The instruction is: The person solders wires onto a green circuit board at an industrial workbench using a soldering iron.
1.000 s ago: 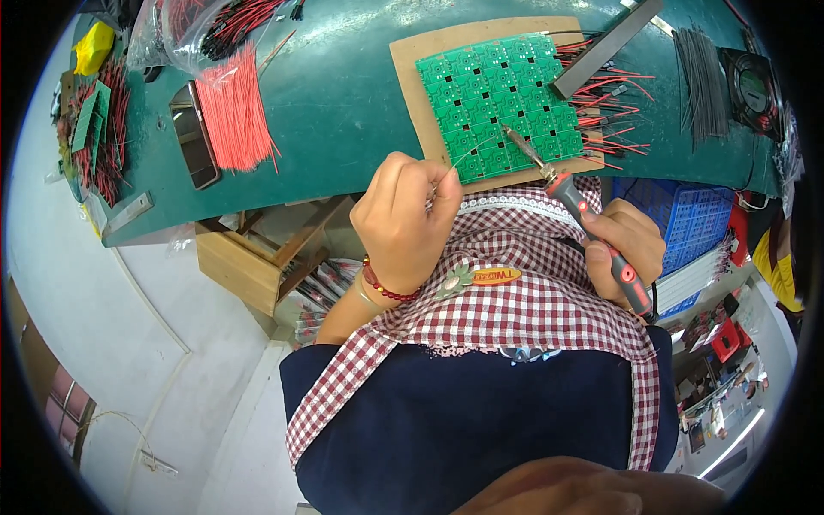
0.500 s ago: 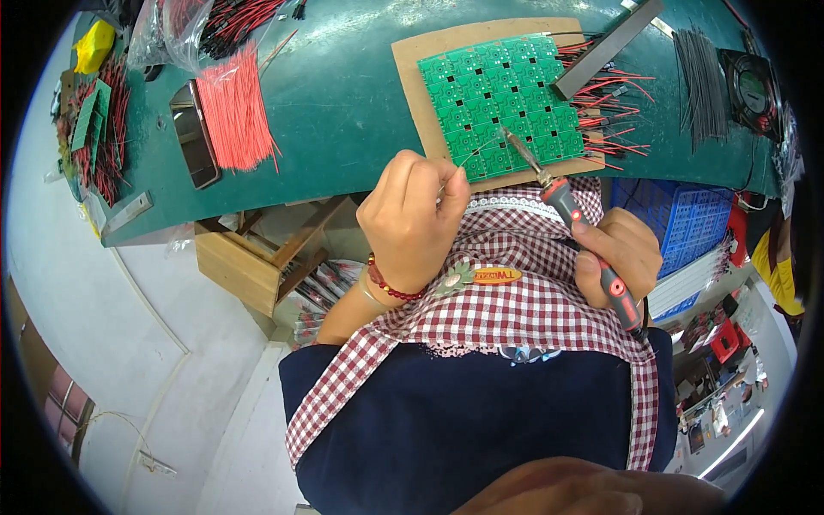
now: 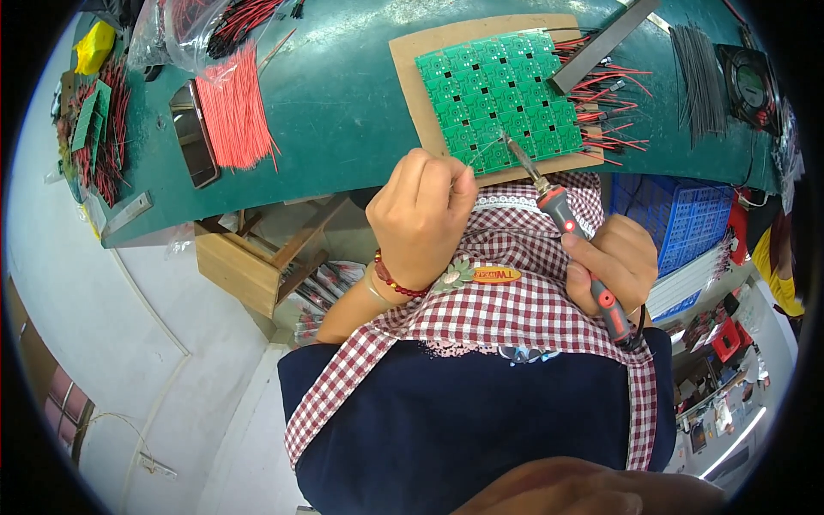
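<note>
My right hand (image 3: 614, 266) grips a grey and red soldering iron (image 3: 566, 215), its tip resting at the lower middle of a green circuit board panel (image 3: 472, 86). Closed in a pinch, my left hand (image 3: 422, 219) holds a thin strand of solder wire (image 3: 482, 153) that runs to the iron's tip. The panel, a grid of many small boards, lies on a brown cardboard sheet (image 3: 408, 64). Red and black wires (image 3: 614, 112) stick out from its right edge. A dark metal bar (image 3: 601, 47) lies across the panel's upper right corner.
Left on the green table (image 3: 335, 103) lie a bundle of red wires (image 3: 236, 116), a phone (image 3: 194, 133) and plastic bags (image 3: 184, 39). Black wires (image 3: 699, 81) and a small black fan-like device (image 3: 751, 90) sit right. A blue crate (image 3: 678, 215) stands below the table's right side.
My left hand has shifted slightly right, closer to the iron's tip. The soldering iron has moved a little, its tip staying near the same spot. The panel has shifted very slightly.
</note>
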